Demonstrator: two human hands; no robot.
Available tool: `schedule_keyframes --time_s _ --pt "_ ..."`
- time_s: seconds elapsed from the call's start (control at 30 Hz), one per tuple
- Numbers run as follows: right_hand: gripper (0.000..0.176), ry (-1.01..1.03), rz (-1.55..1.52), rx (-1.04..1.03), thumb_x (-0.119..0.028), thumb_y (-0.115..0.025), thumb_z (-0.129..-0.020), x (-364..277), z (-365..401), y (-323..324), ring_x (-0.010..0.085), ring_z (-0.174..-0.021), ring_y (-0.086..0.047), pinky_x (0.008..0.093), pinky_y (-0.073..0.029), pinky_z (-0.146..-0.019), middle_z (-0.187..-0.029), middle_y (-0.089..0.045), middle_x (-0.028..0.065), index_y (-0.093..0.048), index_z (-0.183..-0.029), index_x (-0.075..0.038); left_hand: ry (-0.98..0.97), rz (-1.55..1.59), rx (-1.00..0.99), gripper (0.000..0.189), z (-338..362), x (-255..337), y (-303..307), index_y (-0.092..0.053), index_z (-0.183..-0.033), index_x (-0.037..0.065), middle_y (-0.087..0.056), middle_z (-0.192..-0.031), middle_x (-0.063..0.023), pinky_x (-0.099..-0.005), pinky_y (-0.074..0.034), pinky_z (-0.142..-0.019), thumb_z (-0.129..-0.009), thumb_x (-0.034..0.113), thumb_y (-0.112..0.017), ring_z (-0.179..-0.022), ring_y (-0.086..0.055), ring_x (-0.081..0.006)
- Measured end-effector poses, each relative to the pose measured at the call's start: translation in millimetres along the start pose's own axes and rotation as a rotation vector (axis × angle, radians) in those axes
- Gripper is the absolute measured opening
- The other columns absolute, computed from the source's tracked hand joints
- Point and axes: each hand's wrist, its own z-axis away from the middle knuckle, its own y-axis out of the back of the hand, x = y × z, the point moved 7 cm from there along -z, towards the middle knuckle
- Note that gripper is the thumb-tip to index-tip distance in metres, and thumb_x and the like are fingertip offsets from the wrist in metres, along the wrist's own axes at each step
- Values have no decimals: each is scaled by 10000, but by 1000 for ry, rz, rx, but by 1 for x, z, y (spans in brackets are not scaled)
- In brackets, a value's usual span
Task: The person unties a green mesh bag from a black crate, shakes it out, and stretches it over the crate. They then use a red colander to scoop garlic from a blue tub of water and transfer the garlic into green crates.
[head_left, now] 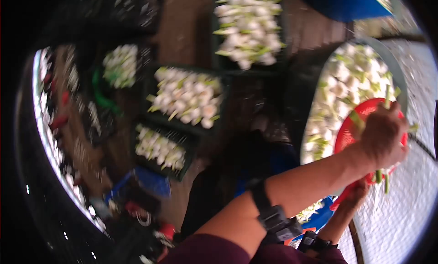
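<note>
My left hand (384, 132) reaches across to the right over a red perforated strainer (346, 134). Its fingers are closed round green-stemmed vegetables, whose stems stick out on both sides of it, though blur hides the details. Below it, my right hand (358, 194) grips the lower edge of the strainer near its red handle. A large oval tub (397, 58) full of white bulbs with green stems (337, 88) lies behind and left of the strainer.
Dark crates of white bulbs stand at top centre (248, 29), mid-left (186, 97) and lower left (159, 147). A blue container (326, 214) with pale pieces is beneath my arms. Another blue container (346, 4) is at top right, above a white textured surface (388, 223).
</note>
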Motion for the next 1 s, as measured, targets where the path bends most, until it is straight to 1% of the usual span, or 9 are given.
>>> schedule_keyframes --time_s 0.2,0.47,0.53,0.63,0.73,0.77,0.8,0.87,1.0 --pt "385 53 253 -214 -76 -549 -709 7 36 -102 233 -812 -577 307 -481 -694 -971 -560 135 -476 -1063 58 -3 -99 328 317 42 13 151 -586 -774 34 -513 -891 -180 -369 -453 -633 -539 220 -690 -783 -523 -299" --pt "386 55 428 -355 26 -525 -695 122 166 -247 275 -656 -597 352 -526 -433 -941 -548 166 -448 -1073 19 -47 -257 806 369 223 -17 395 -593 -842 49 -561 -735 -131 -355 -446 -683 -556 258 -694 -748 -559 -253" --pt "399 -31 587 -824 46 -535 -672 156 236 -303 203 -739 -577 298 -494 -607 -878 -560 135 -463 -1064 22 89 -195 929 359 294 -36 450 -593 -837 37 -566 -760 -125 -362 -453 -686 -569 255 -693 -751 -561 -260" --pt "384 452 861 -993 1 -579 -707 230 276 -318 119 -701 -553 257 -465 -594 -846 -584 82 -493 -1080 32 290 -421 941 429 405 -74 512 -515 -1018 -2 -507 -1032 -173 -343 -371 -882 -670 208 -652 -1021 -469 -265" --pt "512 760 910 -1183 -8 -570 -720 293 392 -362 126 -860 -541 252 -443 -718 -1007 -558 59 -403 -1204 -10 595 -468 1048 564 526 -153 532 -372 -1203 -2 -426 -1178 -204 -345 -320 -936 -732 196 -612 -1121 -394 -296" --pt "549 349 914 -1109 -9 -548 -716 331 380 -355 199 -899 -555 292 -440 -754 -1049 -546 109 -358 -1231 -3 634 -409 1096 590 566 -175 533 -354 -1216 -6 -407 -1197 -214 -358 -306 -946 -733 216 -609 -1115 -396 -321" --pt "583 858 1262 -1134 -20 -531 -706 339 404 -359 293 -963 -531 314 -433 -766 -1098 -511 172 -313 -1246 12 674 -343 1139 616 603 -192 529 -336 -1229 -10 -387 -1216 -225 -371 -292 -956 -733 236 -605 -1108 -397 -345" --pt "629 1188 1250 -1120 -3 -507 -683 361 432 -360 350 -977 -504 342 -435 -752 -1103 -490 215 -273 -1268 -10 844 -87 1225 612 679 -218 513 -295 -1246 -11 -388 -1218 -222 -355 -345 -911 -754 204 -587 -1080 -444 -299" --pt "638 848 1301 -1074 18 -485 -678 385 444 -361 406 -901 -522 376 -438 -758 -1012 -534 244 -253 -1271 -20 1082 283 1306 635 820 -230 460 -235 -1271 -4 -544 -1038 -166 -243 -440 -733 -757 123 -585 -875 -559 -163"
